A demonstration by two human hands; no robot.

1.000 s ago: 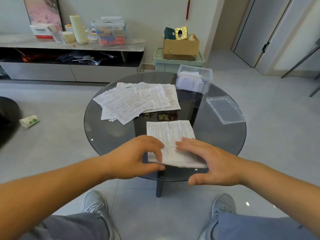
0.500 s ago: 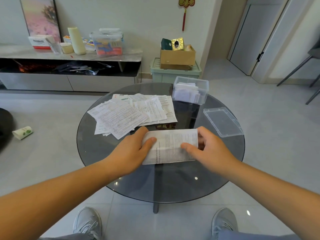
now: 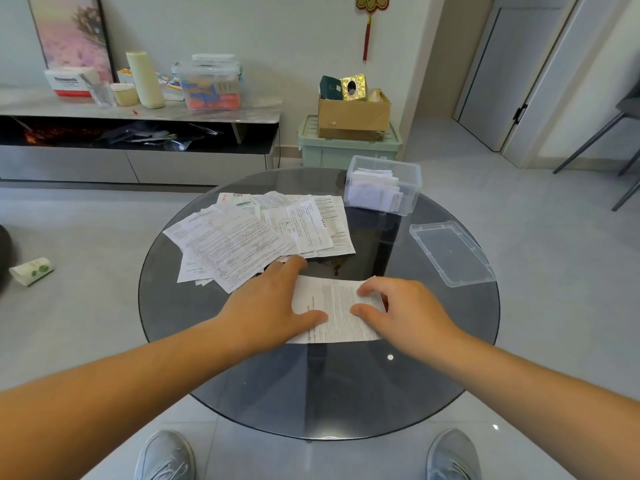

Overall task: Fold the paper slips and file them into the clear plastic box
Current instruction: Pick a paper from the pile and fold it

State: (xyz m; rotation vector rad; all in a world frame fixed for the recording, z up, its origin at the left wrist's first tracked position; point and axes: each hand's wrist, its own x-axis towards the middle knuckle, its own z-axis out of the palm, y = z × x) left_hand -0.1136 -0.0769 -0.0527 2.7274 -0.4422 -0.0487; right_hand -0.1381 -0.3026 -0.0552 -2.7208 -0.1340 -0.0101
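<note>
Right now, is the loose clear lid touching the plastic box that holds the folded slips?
Apart. The head view shows a strip of dark glass table between the clear plastic box and the lid lying to its right.

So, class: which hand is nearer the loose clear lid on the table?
Right. The right hand holds the slip at the end nearest the lid; the left hand presses the far end.

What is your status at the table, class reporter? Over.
Left hand flat on paper slip, right hand curled on its right end. Clear plastic box open, partly filled; lid lying apart. Unfolded pile lies left of the route.
</note>
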